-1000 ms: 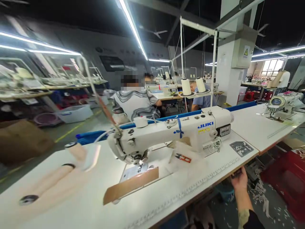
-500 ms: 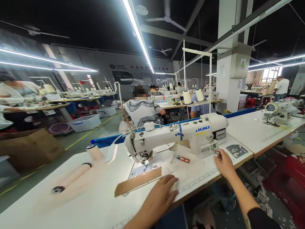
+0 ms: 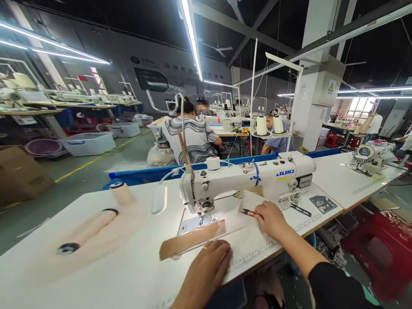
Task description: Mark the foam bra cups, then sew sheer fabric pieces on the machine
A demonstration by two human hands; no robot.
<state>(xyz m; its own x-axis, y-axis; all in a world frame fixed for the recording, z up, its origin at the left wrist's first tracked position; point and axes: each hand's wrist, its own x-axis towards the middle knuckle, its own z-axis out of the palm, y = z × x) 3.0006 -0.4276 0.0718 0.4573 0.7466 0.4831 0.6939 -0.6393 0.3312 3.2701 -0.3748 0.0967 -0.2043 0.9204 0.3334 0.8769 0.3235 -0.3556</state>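
My right hand (image 3: 273, 219) has its fingers closed on the orange handle of a pair of thread snips (image 3: 248, 213), whose dark blades point left. A black tool (image 3: 300, 210), perhaps another pair of snips, lies just right of that hand. My left hand (image 3: 208, 262) lies flat on the tabletop, fingers stretched out, with nothing visible under it. Just ahead of it sits a brown strip (image 3: 193, 239) at the needle area of the white JUKI sewing machine (image 3: 238, 180). Pale thin material (image 3: 254, 201) lies under the machine arm, beyond the snips.
Two pale rolls with black ends, one standing (image 3: 122, 194) and one lying (image 3: 86, 231), are on the left of the white table (image 3: 128, 274). A printed ruler (image 3: 254, 256) runs along the front edge. A grey plate (image 3: 322, 204) lies at right. A seated person (image 3: 189, 135) is beyond.
My right hand has left the black tool at the right and moved left onto the orange thread snips. My left hand stays on the table. The camera view has shifted slightly.
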